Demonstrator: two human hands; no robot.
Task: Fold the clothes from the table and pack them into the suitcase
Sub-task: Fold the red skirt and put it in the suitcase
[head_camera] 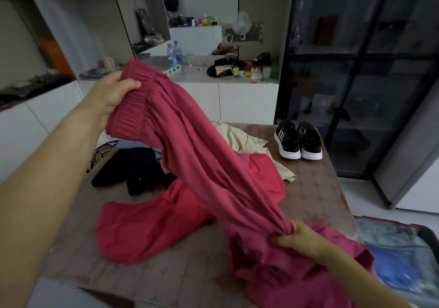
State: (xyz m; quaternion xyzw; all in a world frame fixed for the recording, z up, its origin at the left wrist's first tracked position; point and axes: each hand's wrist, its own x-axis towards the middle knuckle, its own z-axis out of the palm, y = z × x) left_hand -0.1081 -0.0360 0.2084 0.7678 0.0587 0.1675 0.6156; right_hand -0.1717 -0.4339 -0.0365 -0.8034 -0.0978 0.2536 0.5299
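I hold a dark pink pair of trousers (204, 155) stretched above the brown table (316, 188). My left hand (111, 96) grips the gathered elastic waistband, raised at the upper left. My right hand (301, 238) pinches a bunch of the leg fabric low at the right, and the rest of the leg droops onto the table. Under it lies a brighter red garment (152, 229), spread flat. Black clothes (137, 169) and a beige garment (249, 141) lie farther back. The open suitcase (403, 255), with a red rim and blue lining, stands on the floor at the lower right.
A pair of black sneakers (298, 140) with white soles stands at the table's far right corner. A patterned cloth (104, 152) shows at the left edge. White cabinets with a cluttered counter (213, 70) run behind. A dark glass cabinet (356, 70) stands at the right.
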